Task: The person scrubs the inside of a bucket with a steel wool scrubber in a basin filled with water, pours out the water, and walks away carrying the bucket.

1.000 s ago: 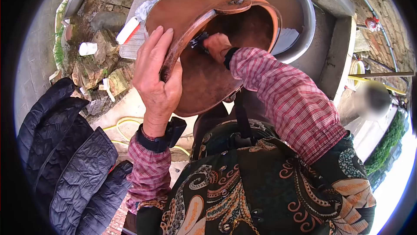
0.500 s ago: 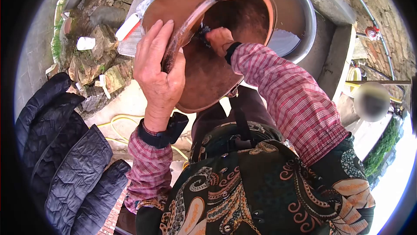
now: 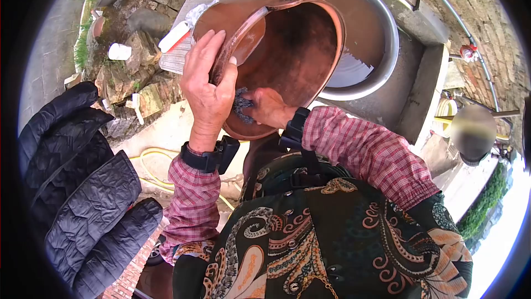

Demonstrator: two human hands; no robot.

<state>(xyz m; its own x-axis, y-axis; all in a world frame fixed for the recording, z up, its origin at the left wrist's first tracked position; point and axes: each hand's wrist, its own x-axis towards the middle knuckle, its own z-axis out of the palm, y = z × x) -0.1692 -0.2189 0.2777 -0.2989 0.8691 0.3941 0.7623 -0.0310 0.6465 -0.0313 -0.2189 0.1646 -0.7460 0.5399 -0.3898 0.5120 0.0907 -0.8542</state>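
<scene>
Pot (image 3: 301,50): where, how held?

Tilted beside the basin (image 3: 393,50); left hand (image 3: 207,86) pinches its left rim between fingers and thumb. Right hand (image 3: 270,108), inside, has fingers closed on a scrubber (image 3: 241,104) to their left.

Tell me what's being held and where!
The left hand holds a round copper-coloured metal pot by its rim; the right hand holds a grey wiry scouring pad by one side.

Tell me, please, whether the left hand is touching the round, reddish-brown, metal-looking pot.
Touching: the head view shows the left hand gripping the pot at its rim, fingers outside, thumb over the edge.
</scene>
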